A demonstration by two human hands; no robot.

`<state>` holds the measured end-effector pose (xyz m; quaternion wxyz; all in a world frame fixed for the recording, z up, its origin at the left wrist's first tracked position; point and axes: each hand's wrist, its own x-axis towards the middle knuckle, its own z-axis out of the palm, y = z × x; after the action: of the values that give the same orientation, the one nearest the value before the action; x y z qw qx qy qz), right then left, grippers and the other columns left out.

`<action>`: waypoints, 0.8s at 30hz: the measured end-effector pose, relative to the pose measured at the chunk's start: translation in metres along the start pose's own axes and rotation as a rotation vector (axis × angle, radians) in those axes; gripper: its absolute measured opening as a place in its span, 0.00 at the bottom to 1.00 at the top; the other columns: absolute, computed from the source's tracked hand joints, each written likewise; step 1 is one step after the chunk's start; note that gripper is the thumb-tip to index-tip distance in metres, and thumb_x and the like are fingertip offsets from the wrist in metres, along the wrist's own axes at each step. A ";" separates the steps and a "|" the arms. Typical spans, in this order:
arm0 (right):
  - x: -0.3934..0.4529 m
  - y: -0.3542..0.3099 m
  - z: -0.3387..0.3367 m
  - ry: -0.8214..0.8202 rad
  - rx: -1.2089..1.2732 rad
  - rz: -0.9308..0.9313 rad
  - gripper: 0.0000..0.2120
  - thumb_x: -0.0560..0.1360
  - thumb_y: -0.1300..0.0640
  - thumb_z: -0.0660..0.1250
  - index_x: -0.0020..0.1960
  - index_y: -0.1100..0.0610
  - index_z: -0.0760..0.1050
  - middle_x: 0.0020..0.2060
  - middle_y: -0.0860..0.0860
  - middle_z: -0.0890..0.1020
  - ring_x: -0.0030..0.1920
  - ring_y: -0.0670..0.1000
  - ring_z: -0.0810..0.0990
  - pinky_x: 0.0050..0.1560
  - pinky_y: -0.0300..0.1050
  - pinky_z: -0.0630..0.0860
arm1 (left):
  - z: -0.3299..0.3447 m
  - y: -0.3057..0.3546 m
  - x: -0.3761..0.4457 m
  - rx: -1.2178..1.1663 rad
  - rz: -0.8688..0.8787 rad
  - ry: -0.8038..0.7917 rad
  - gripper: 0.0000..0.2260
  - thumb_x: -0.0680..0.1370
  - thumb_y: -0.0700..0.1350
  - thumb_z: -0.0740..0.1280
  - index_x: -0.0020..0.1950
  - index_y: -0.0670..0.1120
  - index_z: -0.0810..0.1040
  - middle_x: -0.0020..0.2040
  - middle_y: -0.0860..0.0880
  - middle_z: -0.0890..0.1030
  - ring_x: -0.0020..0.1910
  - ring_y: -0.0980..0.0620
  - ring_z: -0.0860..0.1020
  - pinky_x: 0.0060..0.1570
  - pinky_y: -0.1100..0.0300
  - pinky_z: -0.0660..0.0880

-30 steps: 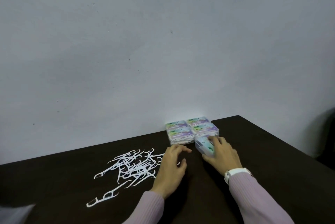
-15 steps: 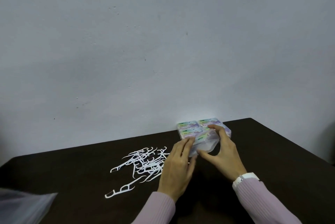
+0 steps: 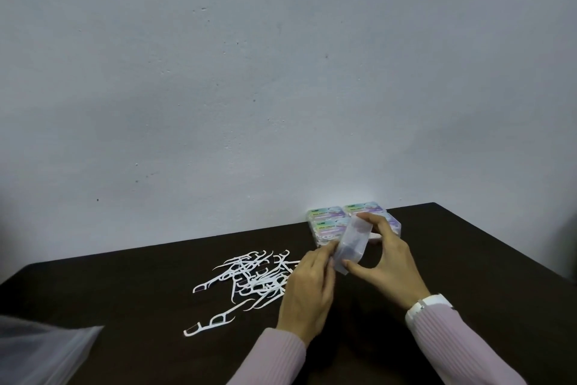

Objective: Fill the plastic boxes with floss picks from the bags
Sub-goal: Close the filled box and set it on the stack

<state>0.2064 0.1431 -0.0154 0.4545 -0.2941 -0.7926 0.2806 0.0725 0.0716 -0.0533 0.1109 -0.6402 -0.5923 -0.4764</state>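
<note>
One clear plastic box (image 3: 352, 244), lifted off the dark table (image 3: 140, 306) and tilted on edge just in front of the stacked boxes (image 3: 331, 219) at the wall. Held by both hands: right hand (image 3: 390, 263) spanning it, forefinger curled over the upper end and thumb pressed under the lower end; left hand (image 3: 307, 288) at its left edge, fingertips touching or pinching the rim, exact contact not clear. Lid state not discernible; contents, if any, too blurred to tell. Judged light, thin-walled and somewhat springy, smooth and apt to slip; best taken across the short ends or by the rim near the catch, with modest squeeze so as not to flex the shell or pop the hinge. Many white floss picks (image 3: 256, 275) heaped loose on the table just left of the left hand, one lying apart nearer the viewer; judged featherlight, stiff, hooked and prone to tangle, better gathered in small aligned bunches by the handles. Clear plastic bag (image 3: 43, 350) at the lower left corner, well apart from the hands. Pale plastered wall (image 3: 281, 88) behind. White wristband (image 3: 431, 306) and ribbed pink sleeves (image 3: 462, 350) on the arms. Nothing between box and picks except the left hand itself; stacked boxes close behind, liable to be knocked.
</note>
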 end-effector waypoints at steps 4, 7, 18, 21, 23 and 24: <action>0.000 0.008 0.004 -0.010 -0.183 -0.232 0.36 0.61 0.56 0.79 0.62 0.45 0.62 0.58 0.45 0.73 0.59 0.43 0.70 0.56 0.26 0.62 | -0.001 0.012 0.005 -0.384 -0.273 -0.040 0.14 0.83 0.49 0.55 0.61 0.50 0.77 0.54 0.54 0.82 0.54 0.61 0.78 0.56 0.62 0.75; 0.000 0.012 0.006 -0.038 -0.323 -0.368 0.37 0.61 0.59 0.79 0.63 0.48 0.63 0.59 0.52 0.77 0.59 0.47 0.74 0.58 0.29 0.65 | -0.004 0.021 0.014 -0.772 -0.513 -0.064 0.16 0.78 0.54 0.58 0.55 0.49 0.80 0.50 0.51 0.83 0.51 0.55 0.81 0.51 0.60 0.77; 0.001 0.018 0.008 -0.137 -0.180 -0.074 0.43 0.67 0.70 0.66 0.68 0.38 0.49 0.73 0.42 0.45 0.73 0.42 0.43 0.72 0.43 0.55 | -0.008 0.006 0.029 -0.797 -0.534 -0.186 0.16 0.73 0.38 0.71 0.60 0.45 0.76 0.54 0.49 0.81 0.51 0.55 0.79 0.47 0.64 0.76; 0.004 0.012 0.003 -0.054 0.191 0.169 0.37 0.70 0.74 0.60 0.70 0.45 0.55 0.70 0.46 0.57 0.71 0.46 0.56 0.71 0.46 0.58 | -0.013 0.000 0.033 -0.889 -0.571 -0.252 0.24 0.69 0.41 0.73 0.64 0.44 0.74 0.58 0.46 0.80 0.57 0.52 0.78 0.51 0.63 0.75; 0.007 0.007 -0.002 0.000 0.518 0.301 0.30 0.74 0.70 0.59 0.67 0.43 0.59 0.65 0.47 0.64 0.67 0.50 0.66 0.66 0.51 0.67 | -0.015 -0.006 0.034 -0.928 -0.574 -0.294 0.28 0.66 0.43 0.72 0.65 0.44 0.73 0.60 0.45 0.79 0.59 0.51 0.77 0.52 0.62 0.74; 0.008 0.006 -0.004 0.004 0.643 0.354 0.23 0.76 0.62 0.59 0.66 0.43 0.62 0.63 0.48 0.68 0.63 0.51 0.70 0.62 0.53 0.71 | -0.016 -0.007 0.035 -0.926 -0.560 -0.321 0.28 0.66 0.43 0.72 0.66 0.44 0.73 0.60 0.46 0.79 0.59 0.51 0.76 0.52 0.63 0.74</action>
<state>0.2076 0.1535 -0.0132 0.4694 -0.2696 -0.6000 0.5891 0.0534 0.0846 -0.0219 -0.4039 -0.5046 -0.4781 -0.5946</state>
